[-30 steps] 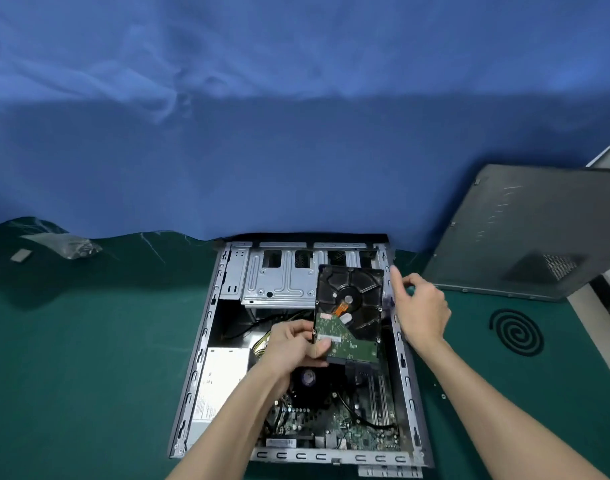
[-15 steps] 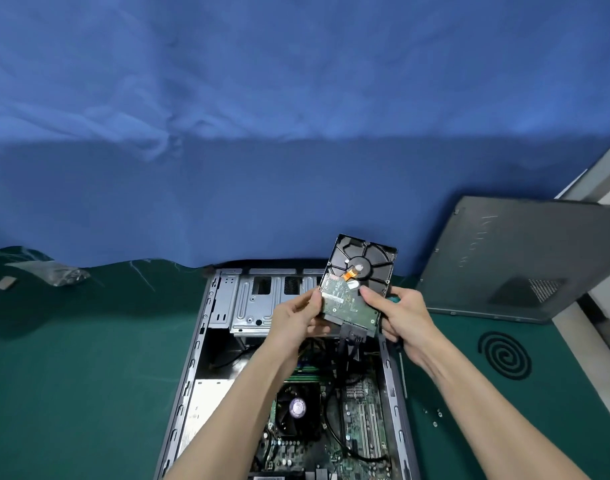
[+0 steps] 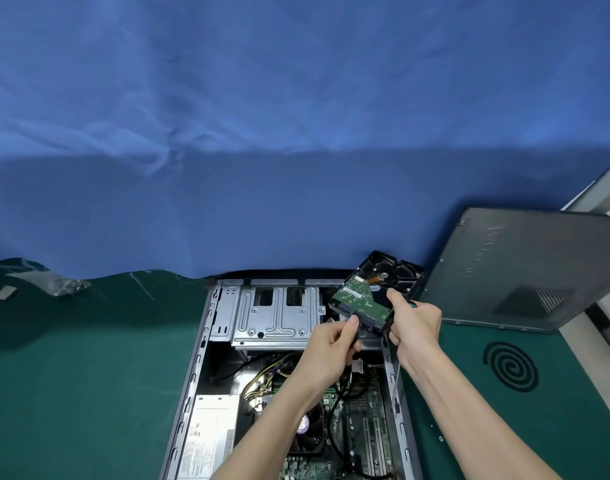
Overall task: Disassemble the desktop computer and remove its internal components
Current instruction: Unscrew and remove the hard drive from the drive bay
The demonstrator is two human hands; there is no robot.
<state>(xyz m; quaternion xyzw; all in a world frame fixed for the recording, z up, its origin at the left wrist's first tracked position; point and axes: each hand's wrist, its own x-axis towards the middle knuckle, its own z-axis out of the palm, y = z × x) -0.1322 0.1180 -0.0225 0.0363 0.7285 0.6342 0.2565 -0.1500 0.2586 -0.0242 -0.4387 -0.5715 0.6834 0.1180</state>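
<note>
Right hand [image 3: 416,323] grips the drive [image 3: 362,296], left hand [image 3: 329,346] pinches the plug [image 3: 358,325] on its near end, so I'd pull toward me.

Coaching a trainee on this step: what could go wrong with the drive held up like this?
The right hand alone grips the hard drive above the open case, apparently with a screwdriver too; a slip could drop it onto the motherboard. The left hand pinches the black connector at the drive's edge; a crooked pull might strain the port or wires.
</note>
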